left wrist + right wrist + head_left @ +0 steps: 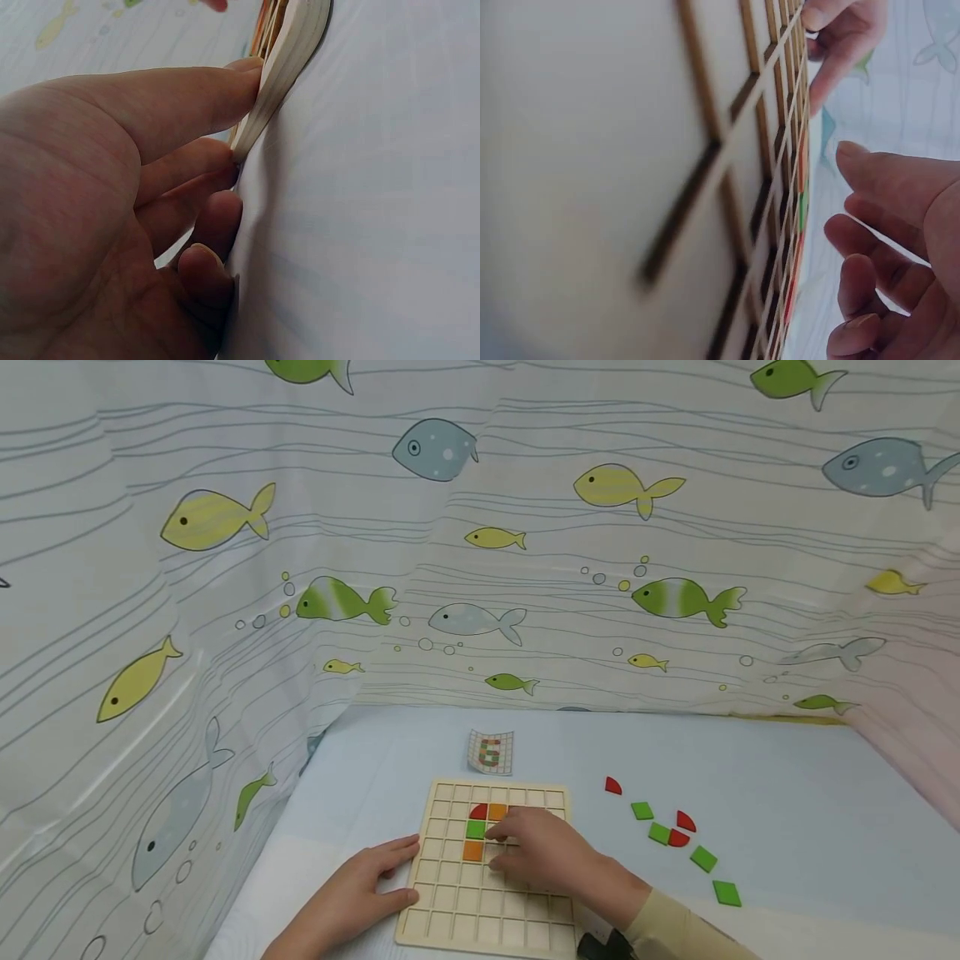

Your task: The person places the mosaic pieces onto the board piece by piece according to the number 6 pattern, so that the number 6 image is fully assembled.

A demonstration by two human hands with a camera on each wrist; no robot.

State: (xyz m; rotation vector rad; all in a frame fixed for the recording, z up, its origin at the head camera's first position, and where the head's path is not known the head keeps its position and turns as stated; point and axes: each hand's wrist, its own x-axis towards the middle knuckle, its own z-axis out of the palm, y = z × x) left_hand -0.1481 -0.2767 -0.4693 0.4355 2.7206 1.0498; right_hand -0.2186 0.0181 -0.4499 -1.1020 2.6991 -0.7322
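Observation:
A pale wooden grid board (450,922) lies on the table. My left hand (356,887) rests against its left edge, thumb and fingertips touching the rim, as the left wrist view shows too. On the grid sit a red quarter-round tile (478,812), an orange square tile (497,812), a green square tile (476,830) and a lower orange square tile (473,851). Just right of these tiles hovers my right hand (551,856), hiding the cells beneath it. In the right wrist view its thumb and loosely bent fingers stand apart, with nothing visible between them.
Beyond the board lies a small pattern card (491,752). To the right, green square tiles (703,859) and red quarter-round tiles (613,786) are scattered on the table. A black object (603,946) shows near the right sleeve. A fish-print curtain (480,568) hangs behind.

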